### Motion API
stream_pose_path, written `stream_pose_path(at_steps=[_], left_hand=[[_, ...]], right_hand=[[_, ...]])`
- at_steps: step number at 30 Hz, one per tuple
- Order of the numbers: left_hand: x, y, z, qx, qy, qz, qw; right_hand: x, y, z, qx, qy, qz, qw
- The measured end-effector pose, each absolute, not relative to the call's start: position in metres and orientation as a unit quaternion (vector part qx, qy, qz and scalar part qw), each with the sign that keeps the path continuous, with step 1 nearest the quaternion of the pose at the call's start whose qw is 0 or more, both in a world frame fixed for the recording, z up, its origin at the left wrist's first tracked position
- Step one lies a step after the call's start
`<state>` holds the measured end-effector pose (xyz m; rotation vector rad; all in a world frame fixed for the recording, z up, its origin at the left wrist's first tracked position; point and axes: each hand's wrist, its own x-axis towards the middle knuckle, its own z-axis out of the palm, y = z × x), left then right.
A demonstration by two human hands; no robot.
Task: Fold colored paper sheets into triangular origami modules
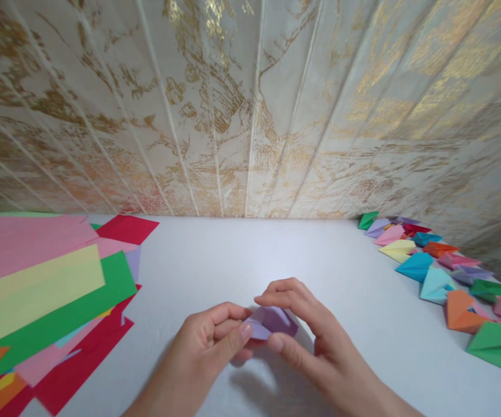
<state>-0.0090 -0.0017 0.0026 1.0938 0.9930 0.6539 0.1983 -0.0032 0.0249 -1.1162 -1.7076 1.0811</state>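
Just above the white table, a small piece of folded purple paper (278,320) is between my two hands. My left hand (215,336) pinches its left end, thumb on top and fingers behind and under it. On the other side, my right hand (315,324) curves around the paper, its thumb at the near edge and its index finger by the far edge. The paper's right part bulges up in an open fold. A bit of red shows under its near edge; I cannot make out what that is.
Loose coloured paper sheets (37,301) lie in an overlapping pile on the left, a red square (129,229) at its back. Several folded paper pieces (439,284) line the right side. Behind the white table (215,255) hangs a gold-patterned curtain (233,116).
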Motion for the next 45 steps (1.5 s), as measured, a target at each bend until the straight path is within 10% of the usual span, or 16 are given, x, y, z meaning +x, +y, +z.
stream_pose_path(at_steps=[8,16,45], left_hand=[[-0.013,-0.008,-0.004,0.626,0.45,0.252,0.585],[-0.017,0.002,-0.007,0.882,0.332,0.283,0.178],[-0.002,0.006,-0.009,0.877,0.427,0.203,0.085]], right_hand=[[0.192,-0.006,0.01,-0.501,-0.553,0.583,0.321],[0.195,-0.004,0.008,-0.515,-0.77,0.291,0.24],[0.194,0.008,0.008,-0.507,-0.781,0.285,0.227]])
